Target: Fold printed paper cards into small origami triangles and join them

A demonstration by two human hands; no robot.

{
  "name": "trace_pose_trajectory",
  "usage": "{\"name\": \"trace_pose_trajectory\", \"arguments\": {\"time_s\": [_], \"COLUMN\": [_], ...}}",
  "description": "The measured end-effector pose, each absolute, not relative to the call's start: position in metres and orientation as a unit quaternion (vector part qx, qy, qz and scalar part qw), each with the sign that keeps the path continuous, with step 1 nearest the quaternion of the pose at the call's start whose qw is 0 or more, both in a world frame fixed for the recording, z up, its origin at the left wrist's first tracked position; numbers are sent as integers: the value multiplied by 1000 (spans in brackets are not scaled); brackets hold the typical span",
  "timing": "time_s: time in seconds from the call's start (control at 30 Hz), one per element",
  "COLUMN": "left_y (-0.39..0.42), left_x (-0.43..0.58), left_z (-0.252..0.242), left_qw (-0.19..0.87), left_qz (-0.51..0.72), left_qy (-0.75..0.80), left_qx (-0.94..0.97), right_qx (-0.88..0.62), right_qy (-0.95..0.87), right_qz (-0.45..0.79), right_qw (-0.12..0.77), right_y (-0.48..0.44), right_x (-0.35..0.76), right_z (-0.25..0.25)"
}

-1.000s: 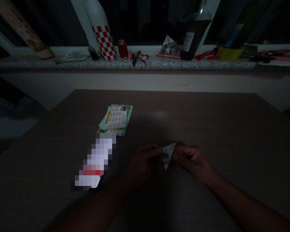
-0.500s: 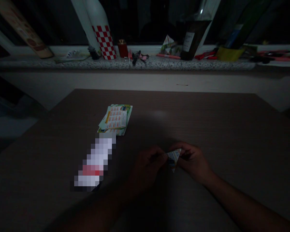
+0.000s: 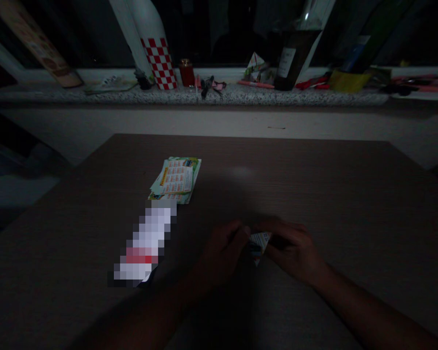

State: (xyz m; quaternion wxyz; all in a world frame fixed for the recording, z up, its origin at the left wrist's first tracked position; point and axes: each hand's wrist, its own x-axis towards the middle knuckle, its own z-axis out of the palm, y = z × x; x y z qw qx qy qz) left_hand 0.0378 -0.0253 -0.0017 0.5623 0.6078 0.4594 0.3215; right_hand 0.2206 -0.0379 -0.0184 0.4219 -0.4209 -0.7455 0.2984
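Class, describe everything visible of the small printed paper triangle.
The small, pale printed paper triangle looks folded and thin. Rows of print, too tiny to read, run above a dark blue patch; a reddish touch shows near the lower tip, which points toward the wearer. The bare left hand holds its upper left corner, the bare right hand its right side. Whether it touches the brown wood-grained table is unclear.

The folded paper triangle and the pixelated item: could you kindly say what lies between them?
The head view shows the left hand, holding the folded paper triangle, then wood-grain tabletop toward the pixelated item.
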Motion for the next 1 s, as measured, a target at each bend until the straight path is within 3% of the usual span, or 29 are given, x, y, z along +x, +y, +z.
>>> {"name": "trace_pose_trajectory", "arguments": {"time_s": [0.1, 0.3, 0.67, 1.0], "left_y": [-24, -23, -24, -21], "left_x": [38, 41, 44, 38], "left_z": [-4, -7, -5, -4], "left_qw": [586, 588, 506, 544], "left_qz": [328, 333, 314, 321], "left_qy": [461, 460, 460, 414], "left_qx": [580, 575, 658, 656], "right_qx": [-380, -388, -426, -414], "right_qy": [-799, -788, -624, -557], "right_qz": [250, 265, 467, 575], "right_qw": [393, 398, 459, 433], "right_y": [-38, -37, -38, -36], "right_x": [223, 219, 204, 206], "right_z": [-14, -12, -17, -14]}}
